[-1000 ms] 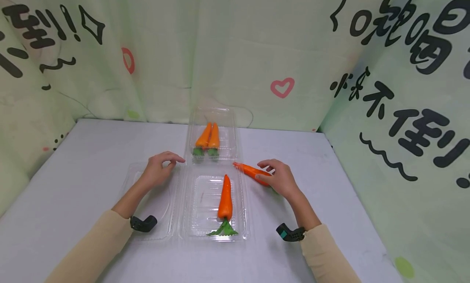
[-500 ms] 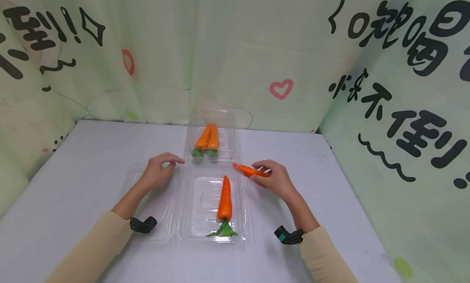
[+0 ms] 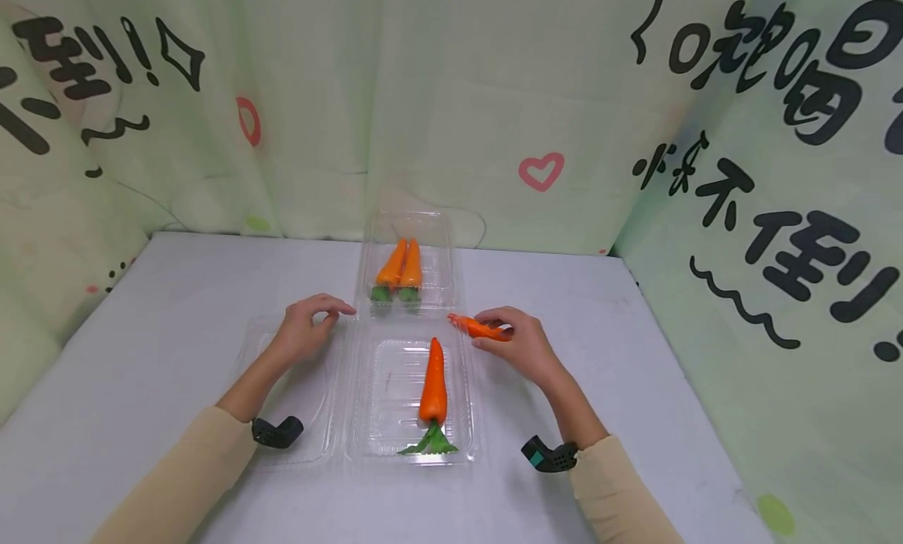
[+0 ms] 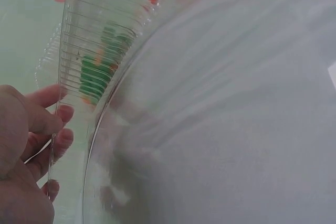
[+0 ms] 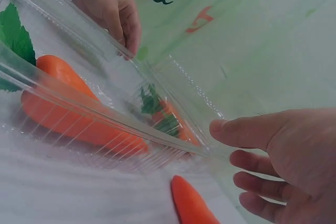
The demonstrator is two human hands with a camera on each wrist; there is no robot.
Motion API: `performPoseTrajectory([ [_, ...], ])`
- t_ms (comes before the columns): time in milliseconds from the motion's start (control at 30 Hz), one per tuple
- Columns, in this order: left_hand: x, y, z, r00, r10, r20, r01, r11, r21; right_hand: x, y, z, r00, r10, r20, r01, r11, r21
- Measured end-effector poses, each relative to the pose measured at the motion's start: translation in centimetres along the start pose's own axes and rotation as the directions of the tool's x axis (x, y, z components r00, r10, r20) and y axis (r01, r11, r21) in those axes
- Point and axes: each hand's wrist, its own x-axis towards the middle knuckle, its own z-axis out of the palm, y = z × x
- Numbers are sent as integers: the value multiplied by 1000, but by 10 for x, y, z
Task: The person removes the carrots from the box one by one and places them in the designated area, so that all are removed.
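My right hand point(image 3: 518, 336) is over an orange carrot point(image 3: 469, 324) that lies beside the clear plastic container point(image 3: 471, 387). The hand hides the carrot's leafy end. Thumb and fingers stand apart in the right wrist view, with no contact on the carrot point(image 5: 191, 200) visible. My left hand point(image 3: 306, 324) stays at the container's back left corner, index fingertip at the rim and the other fingers loosely bent; a firm hold cannot be made out. Inside the container lies one carrot point(image 3: 433, 383), leaves toward me. Two carrots point(image 3: 398, 263) are seen behind its back rim.
The container's clear lid point(image 3: 296, 418) is folded out at the left, under my left forearm. Another clear tray point(image 3: 451, 254) stands at the back around the two carrots. A white table point(image 3: 564, 285) is enclosed by a pale green curtain point(image 3: 451, 97) with black writing.
My right hand has moved slightly left along the carrot on the table, covering more of it. The left hand and the carrots in the containers have stayed put.
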Motion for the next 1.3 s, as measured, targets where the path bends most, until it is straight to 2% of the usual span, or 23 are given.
performPoseTrajectory([
  [400, 0, 0, -1, 999, -47, 19, 47, 999, 7, 0, -9, 7, 998, -40, 41, 39, 999, 36],
  [767, 2, 0, -1, 999, -39, 30, 39, 999, 6, 1, -17, 14, 993, -106, 55, 102, 993, 62],
  [1000, 2, 2, -1, 998, -46, 32, 46, 999, 5, 2, -17, 19, 992, -104, 67, 98, 992, 76],
  [1300, -1, 1, -2, 999, -44, 23, 43, 999, 8, 2, -19, 23, 990, -118, 82, 114, 992, 45],
])
